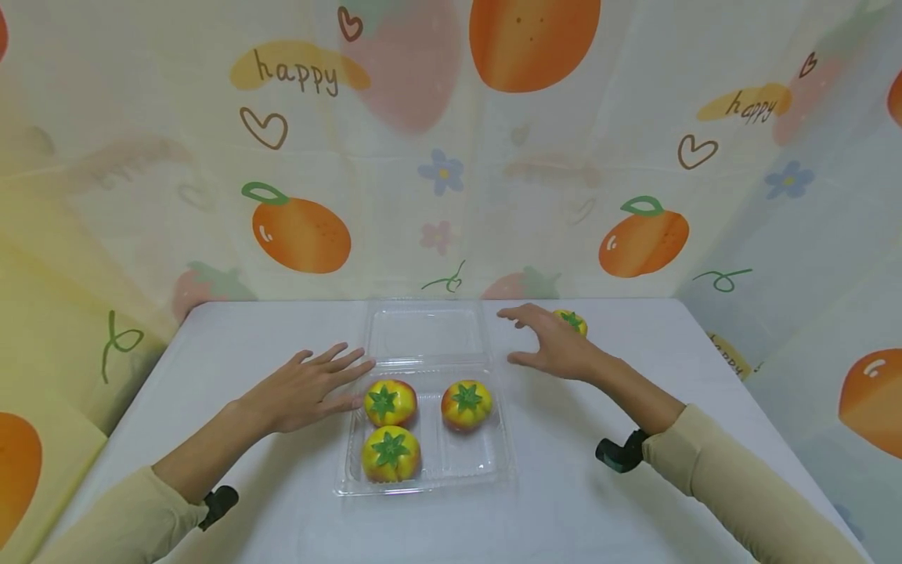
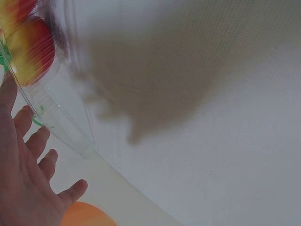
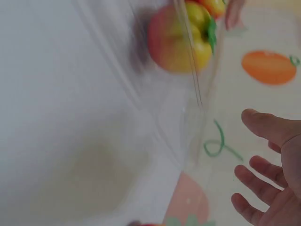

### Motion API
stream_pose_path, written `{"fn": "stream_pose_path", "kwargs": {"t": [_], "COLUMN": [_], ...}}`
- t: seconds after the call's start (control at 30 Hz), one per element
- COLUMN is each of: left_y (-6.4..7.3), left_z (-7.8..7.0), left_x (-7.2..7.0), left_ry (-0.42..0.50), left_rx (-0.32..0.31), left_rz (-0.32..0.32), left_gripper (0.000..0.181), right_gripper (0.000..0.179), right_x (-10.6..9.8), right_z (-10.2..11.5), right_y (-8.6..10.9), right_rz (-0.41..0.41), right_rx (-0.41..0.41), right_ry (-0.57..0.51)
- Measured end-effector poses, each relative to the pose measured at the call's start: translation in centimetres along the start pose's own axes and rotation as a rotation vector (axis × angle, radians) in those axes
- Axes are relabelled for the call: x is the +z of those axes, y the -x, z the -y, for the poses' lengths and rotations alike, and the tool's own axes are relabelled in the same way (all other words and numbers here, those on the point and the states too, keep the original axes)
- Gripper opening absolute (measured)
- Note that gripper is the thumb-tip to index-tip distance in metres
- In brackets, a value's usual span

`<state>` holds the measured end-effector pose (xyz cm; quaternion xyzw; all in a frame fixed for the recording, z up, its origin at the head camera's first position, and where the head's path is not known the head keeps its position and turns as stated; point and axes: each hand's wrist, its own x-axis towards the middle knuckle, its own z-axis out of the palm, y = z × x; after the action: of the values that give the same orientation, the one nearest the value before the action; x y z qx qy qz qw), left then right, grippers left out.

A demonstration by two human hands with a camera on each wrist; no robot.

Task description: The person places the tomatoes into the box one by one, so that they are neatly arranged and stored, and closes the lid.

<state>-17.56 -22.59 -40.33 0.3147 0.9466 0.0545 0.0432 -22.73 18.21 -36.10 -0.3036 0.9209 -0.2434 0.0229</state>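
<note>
A clear plastic clamshell box (image 1: 468,464) lies on the table with its lid (image 1: 426,333) folded back. Inside are yellow-and-red toy fruits with green star-shaped leaf tops: one at the back left (image 1: 391,403), one at the front left (image 1: 391,454) and one on the right (image 1: 467,406). My left hand (image 1: 303,390) is spread palm down, its fingertips right at the box's left rim. To the right of the lid hovers my right hand (image 1: 557,343), fingers loosely bent and holding nothing. Partly hidden behind it is another such fruit (image 1: 574,321).
A white cloth covers the table (image 1: 599,509), whose back edge meets a hanging fabric (image 1: 535,204) printed with fruit and hearts. Each wrist wears a black strap mount, the right one (image 1: 622,452) above the table.
</note>
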Motion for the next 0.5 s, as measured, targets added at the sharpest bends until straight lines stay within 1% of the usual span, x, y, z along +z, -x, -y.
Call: {"fn": "stream_pose_path", "kwargs": {"t": [0.1,0.2,0.33,0.5], "left_y": [0.0,0.0,0.0,0.0], "left_z": [0.0,0.0,0.1,0.2], "left_x": [0.0,0.1,0.2,0.3], "left_ry": [-0.002,-0.009,-0.014,-0.016], "left_rx": [0.001,0.001,0.003,0.006], "left_rz": [-0.003,-0.007,-0.011,-0.014], "left_gripper": [0.066,0.067,0.066,0.066], "right_gripper": [0.067,0.068,0.072,0.079], "right_x": [-1.0,-1.6,-1.9,-1.9], "right_z": [-1.8,-3.7,-5.9,-8.2], "right_y": [-0.1,0.0,0.4,1.1], "right_rz": [-0.071,-0.112,-0.124,-0.107], "right_rx": [0.049,0.108,0.187,0.293], "right_ry": [-0.022,-0.046,-0.075,-0.086]}}
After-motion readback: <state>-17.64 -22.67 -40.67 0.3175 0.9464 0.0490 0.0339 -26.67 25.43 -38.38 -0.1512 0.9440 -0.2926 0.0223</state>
